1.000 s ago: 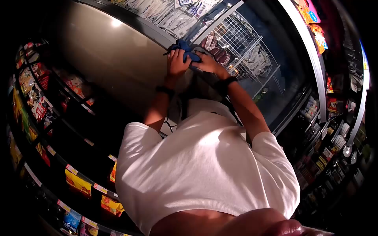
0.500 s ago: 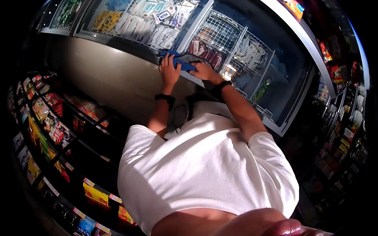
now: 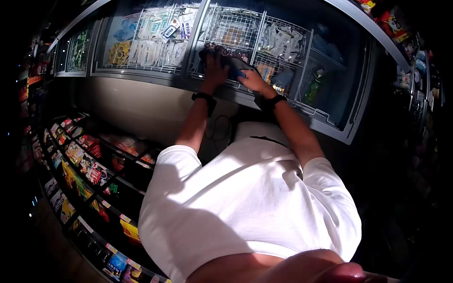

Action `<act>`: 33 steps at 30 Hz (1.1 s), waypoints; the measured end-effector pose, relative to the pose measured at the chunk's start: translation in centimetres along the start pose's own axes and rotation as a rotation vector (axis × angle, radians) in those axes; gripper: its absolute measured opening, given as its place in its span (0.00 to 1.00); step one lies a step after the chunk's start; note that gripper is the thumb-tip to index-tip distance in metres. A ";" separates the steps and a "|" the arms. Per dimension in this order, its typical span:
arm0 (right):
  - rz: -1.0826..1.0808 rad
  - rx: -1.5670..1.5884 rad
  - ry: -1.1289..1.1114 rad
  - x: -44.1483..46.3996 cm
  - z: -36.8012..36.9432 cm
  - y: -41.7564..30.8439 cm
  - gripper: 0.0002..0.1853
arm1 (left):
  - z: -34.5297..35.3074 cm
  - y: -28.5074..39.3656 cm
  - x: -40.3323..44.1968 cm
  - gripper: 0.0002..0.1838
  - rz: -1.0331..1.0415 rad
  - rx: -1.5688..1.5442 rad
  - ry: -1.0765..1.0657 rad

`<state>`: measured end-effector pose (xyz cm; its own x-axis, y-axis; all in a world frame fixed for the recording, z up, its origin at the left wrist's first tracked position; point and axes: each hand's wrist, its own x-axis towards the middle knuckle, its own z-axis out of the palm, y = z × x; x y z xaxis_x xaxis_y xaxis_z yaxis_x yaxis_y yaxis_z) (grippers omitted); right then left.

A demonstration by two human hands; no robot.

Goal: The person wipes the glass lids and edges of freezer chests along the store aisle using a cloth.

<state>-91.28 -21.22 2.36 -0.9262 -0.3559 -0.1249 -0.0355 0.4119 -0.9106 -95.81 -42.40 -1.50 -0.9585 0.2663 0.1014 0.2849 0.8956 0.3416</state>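
A blue and dark cloth-like item (image 3: 234, 71) lies over the front part of the chest freezer (image 3: 170, 80), above its wire baskets. My left hand (image 3: 215, 71) rests on the dark, shadowed part of this item, with its fingers spread. To the right of it, my right hand (image 3: 254, 80) has its fingers closed on the item's blue edge. Both wrists wear black bands. Dark-wrapped packages (image 3: 219, 50) lie in the basket just beyond my hands, partly hidden by them.
White packages (image 3: 158, 53) and yellow ones (image 3: 119, 52) fill the freezer's left side. A wire basket (image 3: 285, 42) holds more white packages; a green item (image 3: 314, 87) lies farther right. Shelves of colourful snack bags (image 3: 94, 172) stand at the lower left.
The view has swung so that more of the freezer's left side shows. My hands and the blue item have moved over the glass and baskets from the freezer's front edge.
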 end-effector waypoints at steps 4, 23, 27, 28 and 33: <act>-0.001 -0.002 0.100 -3.5 -2.7 4.4 0.15 | 3.7 4.6 1.6 0.42 0.099 0.004 -0.036; 0.576 -0.395 0.885 -34.5 -21.2 10.8 0.13 | 17.7 50.6 4.1 0.41 0.681 0.177 -0.573; 0.671 -0.458 0.857 -39.4 -20.1 9.6 0.13 | 16.3 53.9 -0.4 0.41 0.749 -0.198 -0.594; 0.671 -0.459 0.860 -40.0 -19.8 9.5 0.13 | 16.7 53.4 -1.0 0.42 0.814 -0.258 -0.512; 0.516 -0.609 0.643 -39.4 -18.8 8.6 0.14 | 13.4 49.9 -3.4 0.40 0.817 -0.429 -0.580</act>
<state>-62.14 12.13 6.89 -0.9021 0.4289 -0.0470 0.4060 0.8072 -0.4285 -78.34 6.14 2.69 -0.3018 0.9530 0.0274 0.7041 0.2034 0.6804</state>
